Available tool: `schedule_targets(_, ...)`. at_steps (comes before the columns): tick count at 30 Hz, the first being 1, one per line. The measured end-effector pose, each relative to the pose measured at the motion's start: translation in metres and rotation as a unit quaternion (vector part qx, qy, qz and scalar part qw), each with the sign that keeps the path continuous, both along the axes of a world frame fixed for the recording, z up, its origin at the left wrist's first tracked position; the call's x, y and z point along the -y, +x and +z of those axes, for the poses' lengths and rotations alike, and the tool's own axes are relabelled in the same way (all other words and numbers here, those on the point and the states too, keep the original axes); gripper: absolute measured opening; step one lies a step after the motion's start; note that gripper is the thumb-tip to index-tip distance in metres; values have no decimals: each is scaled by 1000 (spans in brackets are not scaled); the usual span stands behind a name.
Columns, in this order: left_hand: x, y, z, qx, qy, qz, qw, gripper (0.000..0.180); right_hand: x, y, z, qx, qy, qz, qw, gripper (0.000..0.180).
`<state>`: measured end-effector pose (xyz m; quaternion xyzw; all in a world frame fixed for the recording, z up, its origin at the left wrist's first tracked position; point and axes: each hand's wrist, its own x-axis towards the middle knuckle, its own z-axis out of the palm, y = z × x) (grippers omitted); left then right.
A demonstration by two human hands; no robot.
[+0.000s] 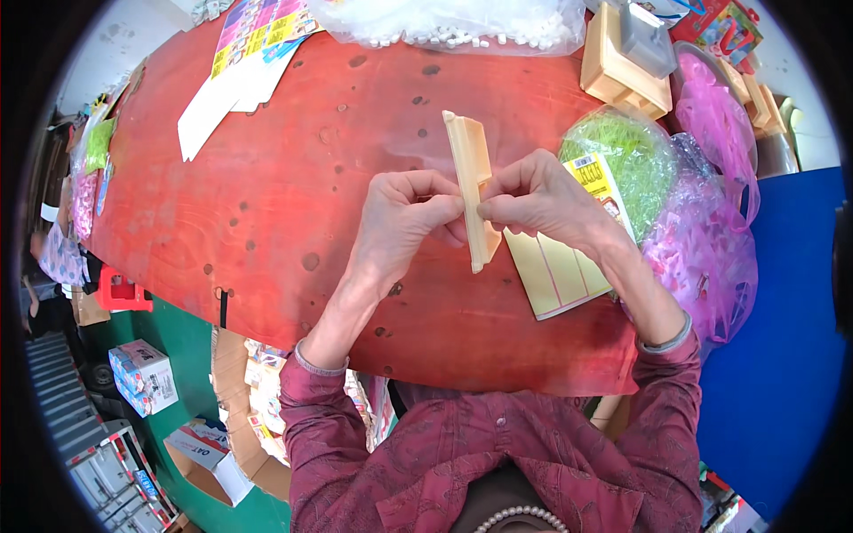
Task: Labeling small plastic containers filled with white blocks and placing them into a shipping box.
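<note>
Above the middle of the red tabletop point(293, 178), a long cream strip point(471, 178) held upright, pinched between left hand point(404, 222) and right hand point(533, 200), fingers of both clenched on its lower half. Just right of it, flat on the wood, a yellow sheet point(555, 271); farther right, a green-filled bag point(635, 155) and pink bags point(706, 249).

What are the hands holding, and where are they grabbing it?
Both hands pinch a long cream plastic strip near its middle: the left hand from its left side, the right hand from its right, above the red table.
</note>
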<state>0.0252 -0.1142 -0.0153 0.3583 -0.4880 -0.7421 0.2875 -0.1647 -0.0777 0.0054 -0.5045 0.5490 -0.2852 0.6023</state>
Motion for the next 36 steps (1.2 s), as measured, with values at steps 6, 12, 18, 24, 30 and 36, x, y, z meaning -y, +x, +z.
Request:
schedule_targets(6, -7, -1, -8, 15, -21, 52, 998, 9, 5, 7, 2, -47, -18, 5, 999, 17)
schedule_targets(12, -6, 14, -10, 17, -7, 74, 997, 9, 15, 9, 3, -47, -4, 24, 999, 17)
schedule_targets(18, 6, 37, -7, 73, -15, 131, 989, 15, 31, -1, 1, -122, -56, -13, 991, 19)
schedule_targets(24, 25, 83, -20, 11, -13, 215, 976, 12, 92, 2, -39, -161, -182, -87, 966, 22)
schedule_targets(30, 21, 85, -20, -41, -2, 199, 979, 11, 108, 20, -54, -209, -222, -74, 950, 35)
schedule_targets(36, 32, 44, -20, -55, 32, 113, 992, 10, 65, 7, -45, 10, -77, 43, 996, 48)
